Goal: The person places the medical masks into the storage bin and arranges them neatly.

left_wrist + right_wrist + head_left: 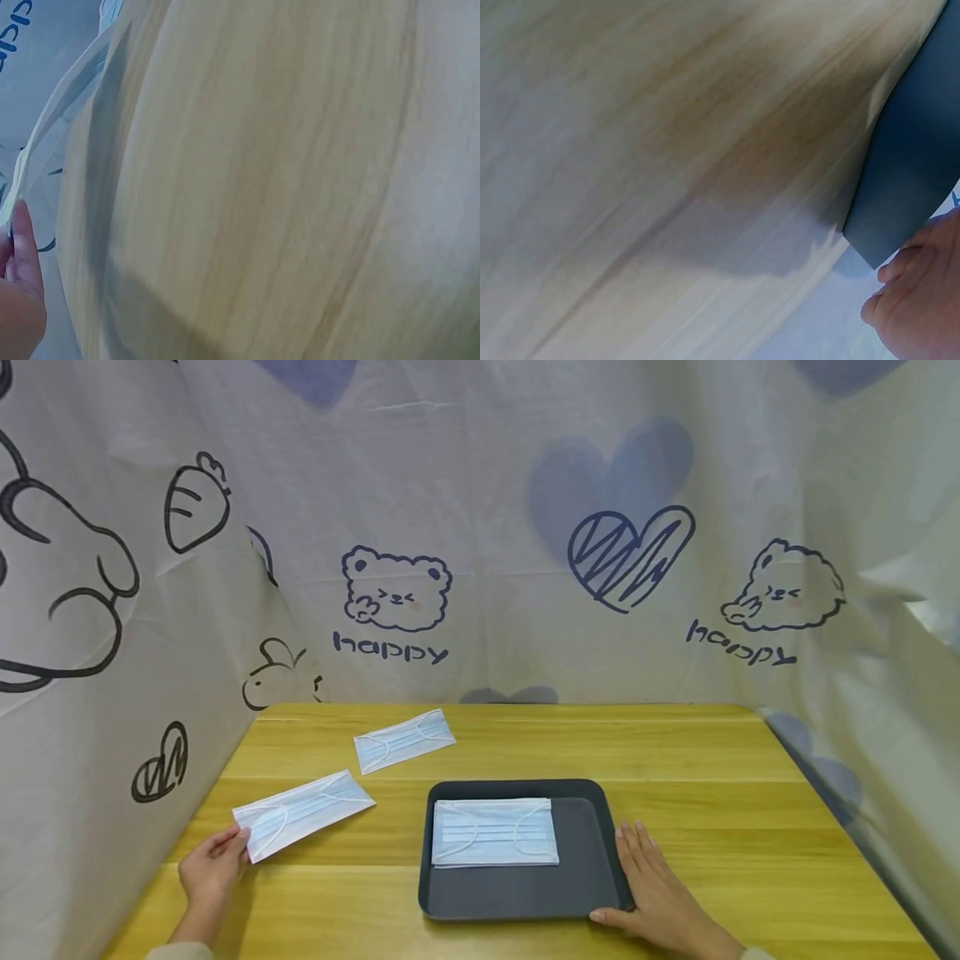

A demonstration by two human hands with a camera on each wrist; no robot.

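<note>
My left hand (pixel 213 868) pinches the near-left end of a pale blue face mask (pixel 303 814) between thumb and fingers. In the left wrist view that mask (pixel 64 94) shows edge-on, raised over the table with a shadow beneath. My right hand (pixel 663 897) lies along the right side of a dark grey tray (pixel 517 897), fingers straight, thumb at its near-right corner. Inside the tray, toward its far left, face masks (pixel 495 833) lie flat with their edges slightly offset. In the right wrist view the tray's outer wall (pixel 911 150) stands beside my fingers.
Another face mask (pixel 405 741) lies flat and slanted on the wooden table (pixel 675 752), behind the held one. A white curtain (pixel 495 527) with printed hearts and bears hangs behind the table and along both sides.
</note>
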